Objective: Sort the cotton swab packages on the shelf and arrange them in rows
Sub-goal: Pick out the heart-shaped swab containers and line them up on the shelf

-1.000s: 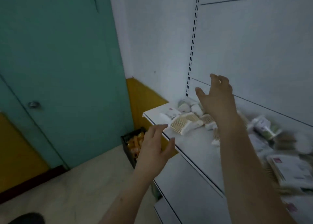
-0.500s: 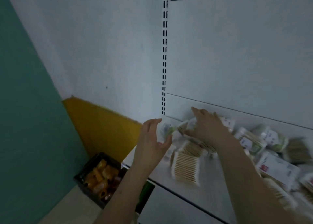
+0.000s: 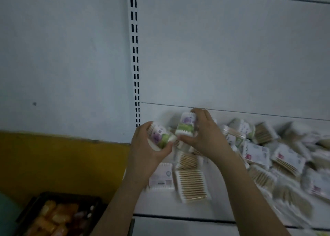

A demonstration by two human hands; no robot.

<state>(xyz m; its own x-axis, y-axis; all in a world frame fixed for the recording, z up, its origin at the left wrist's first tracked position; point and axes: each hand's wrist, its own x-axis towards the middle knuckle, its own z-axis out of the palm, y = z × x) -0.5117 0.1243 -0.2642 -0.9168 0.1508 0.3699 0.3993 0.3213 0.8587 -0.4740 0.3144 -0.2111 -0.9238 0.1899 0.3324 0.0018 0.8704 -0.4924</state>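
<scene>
Cotton swab packages [image 3: 257,153] lay heaped across the shelf [image 3: 160,205], thickest to the right. Two packs [image 3: 192,185] sat side by side near its left front. A crate [image 3: 59,216] stood below, left of the shelf.

One head-worn view is given, aimed forward and down at close range. The shelf [image 3: 205,210] is seen lower right, the back panel [image 3: 223,48] above.

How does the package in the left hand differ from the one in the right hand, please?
The left hand holds its flower-print package tilted, low at the shelf's left end. The right hand holds the other flower-print package upright, higher and nearer the back panel. Both show the same purple flower and green print.
</scene>
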